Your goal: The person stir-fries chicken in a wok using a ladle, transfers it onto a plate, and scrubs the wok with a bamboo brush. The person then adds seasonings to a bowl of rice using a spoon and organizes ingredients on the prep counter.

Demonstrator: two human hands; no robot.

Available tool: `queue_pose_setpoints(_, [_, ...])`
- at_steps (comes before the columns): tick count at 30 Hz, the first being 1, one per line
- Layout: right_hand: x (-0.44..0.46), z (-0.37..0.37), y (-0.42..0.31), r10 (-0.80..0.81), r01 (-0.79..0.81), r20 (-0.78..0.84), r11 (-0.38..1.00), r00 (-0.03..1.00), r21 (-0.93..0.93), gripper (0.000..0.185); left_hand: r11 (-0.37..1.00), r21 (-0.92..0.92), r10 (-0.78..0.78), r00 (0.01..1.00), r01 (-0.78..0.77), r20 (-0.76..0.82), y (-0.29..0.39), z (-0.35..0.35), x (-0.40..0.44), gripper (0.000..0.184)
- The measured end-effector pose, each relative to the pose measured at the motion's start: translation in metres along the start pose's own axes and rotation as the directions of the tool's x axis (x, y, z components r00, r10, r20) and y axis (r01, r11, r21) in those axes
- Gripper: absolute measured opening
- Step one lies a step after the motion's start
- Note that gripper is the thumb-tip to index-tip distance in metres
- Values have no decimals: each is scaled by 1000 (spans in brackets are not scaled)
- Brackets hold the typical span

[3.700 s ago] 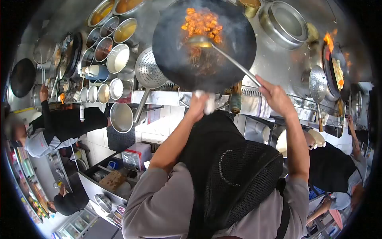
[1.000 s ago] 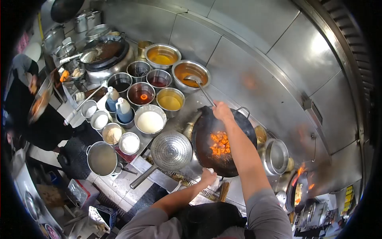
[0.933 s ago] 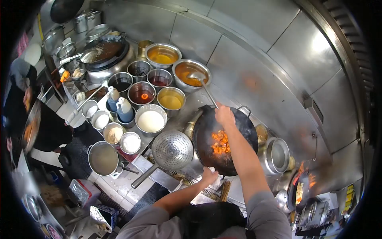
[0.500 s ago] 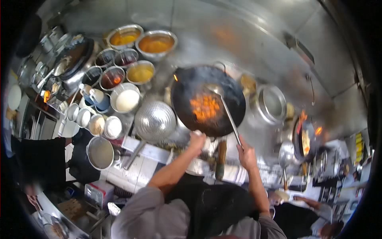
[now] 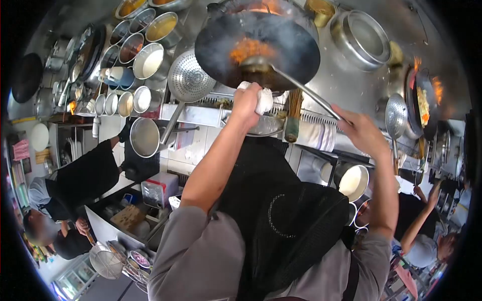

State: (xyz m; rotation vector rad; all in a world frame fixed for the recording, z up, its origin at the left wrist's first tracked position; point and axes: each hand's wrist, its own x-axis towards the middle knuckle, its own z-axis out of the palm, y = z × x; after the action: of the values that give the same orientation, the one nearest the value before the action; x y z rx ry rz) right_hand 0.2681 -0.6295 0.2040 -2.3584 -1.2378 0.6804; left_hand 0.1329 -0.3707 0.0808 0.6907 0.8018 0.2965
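Note:
My left hand (image 5: pixel 247 104) is closed around a folded white cloth (image 5: pixel 264 100) at the near rim of a large black wok (image 5: pixel 296 50). The wok is tilted over the burner, and flame glows behind its far rim. Orange chopped pieces (image 5: pixel 248 50), blurred by steam, lie in the wok. My right hand (image 5: pixel 362 129) grips the handle of a steel ladle (image 5: pixel 309 93). The ladle's bowl dips into the wok, just below the orange pieces. Whatever part of the wok lies under the cloth is hidden.
A perforated strainer (image 5: pixel 190 76) rests left of the wok, near several seasoning pots (image 5: pixel 148 61). Stacked steel pans (image 5: pixel 362 40) stand to the right. Farther right, flames rise around another wok (image 5: pixel 412 105). A bamboo brush (image 5: pixel 293 118) and a striped towel (image 5: pixel 317 134) lie along the front edge. Co-workers stand on both sides.
The view has shifted, so the wok appears higher. The wok is tilted, with its far side off the burner. My right hand has moved right and the ladle handle lies flatter.

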Motion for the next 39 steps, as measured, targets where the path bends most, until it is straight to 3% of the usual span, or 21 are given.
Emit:
queue_pose_setpoints(2, [14,44,10,-25,23,-100,999,995,-24,37,1000,6,-10,1000,10,4,-27,-15,6,8])
queue_pose_setpoints(4, [18,73,12,128,-138,-145,988,981,-62,38,990,58,129,991,-127,-43,-71,-49,2,7])
queue_pose_setpoints(7, [-20,62,4,89,-89,-137,996,987,6,39,992,112,-59,998,57,14,-101,-103,-27,13])
queue_pose_setpoints(8, [-28,54,2,92,-92,-151,996,984,3,39,997,72,-9,1000,10,-16,-85,-83,-51,15])
queue_pose_setpoints(10, [-44,33,-9,58,-57,-8,994,998,96,40,995,65,-71,997,72,-16,-64,-66,-65,18])
queue_pose_setpoints(11, [-40,14,-29,229,-241,172,969,958,52,41,987,118,-115,993,113,9,-62,-68,-56,20])
queue_pose_setpoints(12, [-41,14,-18,170,-207,199,961,965,184,44,974,174,-152,988,143,38,-57,-68,-39,23])
queue_pose_setpoints(14, [-45,-21,-43,250,-315,288,927,924,206,44,994,74,-88,995,84,51,-23,-45,-52,23])
queue_pose_setpoints(16, [-63,-57,-55,259,-359,377,905,890,226,43,990,-64,-119,991,123,59,15,-30,-84,19])
queue_pose_setpoints(17, [-70,-71,-54,338,-469,427,846,839,253,46,982,-82,-169,985,171,25,32,-18,-97,18])
queue_pose_setpoints(18, [-69,-73,-47,203,-282,361,942,910,181,47,981,-23,-191,981,192,19,33,-21,-89,18])
queue_pose_setpoints(20, [-40,-71,-73,337,-356,362,934,869,-14,45,983,-33,-177,977,182,115,32,-17,-60,16])
queue_pose_setpoints(22, [-18,-18,-35,-3,10,104,998,995,-64,43,993,-57,-106,994,107,27,18,-7,-41,12])
queue_pose_setpoints(24, [-2,31,-22,186,-185,6,977,982,-104,43,997,37,-67,996,69,-56,-30,-30,-23,11])
queue_pose_setpoints(26, [-15,56,-11,144,-149,-62,986,988,-77,43,998,50,49,998,-48,-30,-86,-76,-27,16])
queue_pose_setpoints(28, [-34,53,-15,105,-113,-140,992,985,-52,43,990,133,-60,997,53,54,-102,-116,-48,23])
queue_pose_setpoints(32, [-65,4,-38,194,-219,220,971,956,97,46,978,128,-168,986,165,14,-61,-88,-84,15])
queue_pose_setpoints(33, [-62,-11,-48,300,-349,322,931,898,108,46,982,84,-174,985,172,17,-46,-74,-81,12])
queue_pose_setpoints(36, [-63,-54,-72,411,-535,409,804,815,260,45,968,-50,-247,969,246,-16,9,-38,-80,11])
queue_pose_setpoints(37, [-61,-69,-77,409,-530,400,807,820,261,45,973,-61,-220,973,224,67,25,-28,-88,12])
queue_pose_setpoints(39, [-53,-88,-81,454,-533,440,844,774,66,45,974,-56,-213,972,219,102,47,-7,-87,12])
